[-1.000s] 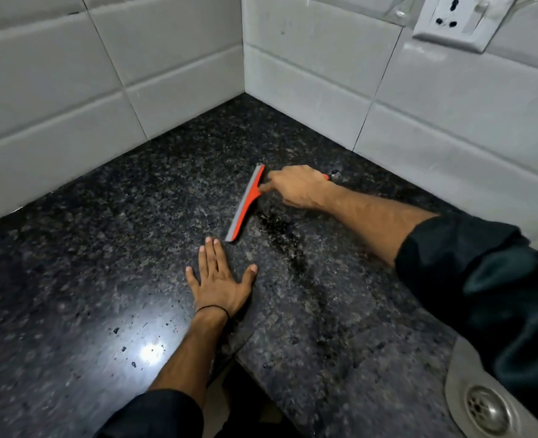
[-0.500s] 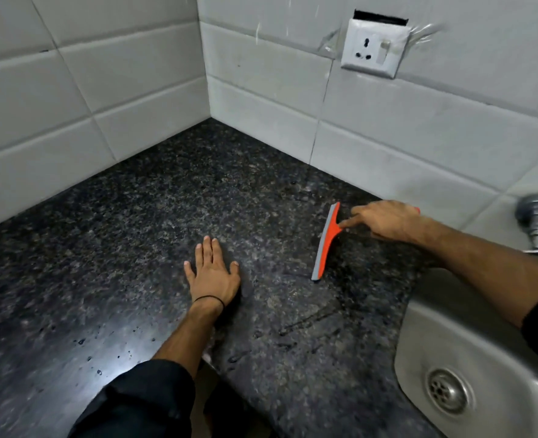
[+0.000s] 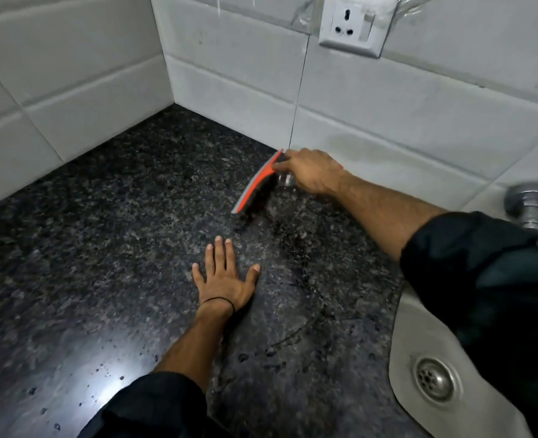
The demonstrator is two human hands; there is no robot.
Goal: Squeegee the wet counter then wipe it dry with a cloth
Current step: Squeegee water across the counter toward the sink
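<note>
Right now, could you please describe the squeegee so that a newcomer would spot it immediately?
Find the dark speckled counter where it meets the white tiled wall below the socket. The squeegee lies there in the right hand, the only orange thing in sight.

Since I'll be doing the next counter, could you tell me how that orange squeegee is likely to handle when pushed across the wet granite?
The squeegee looks light: the right hand steers it alone. Its orange frame appears to be rigid plastic, so it probably holds its line, while the grey edge likely flexes. On the wet counter it should glide easily, though the handle may be slippery.
</note>
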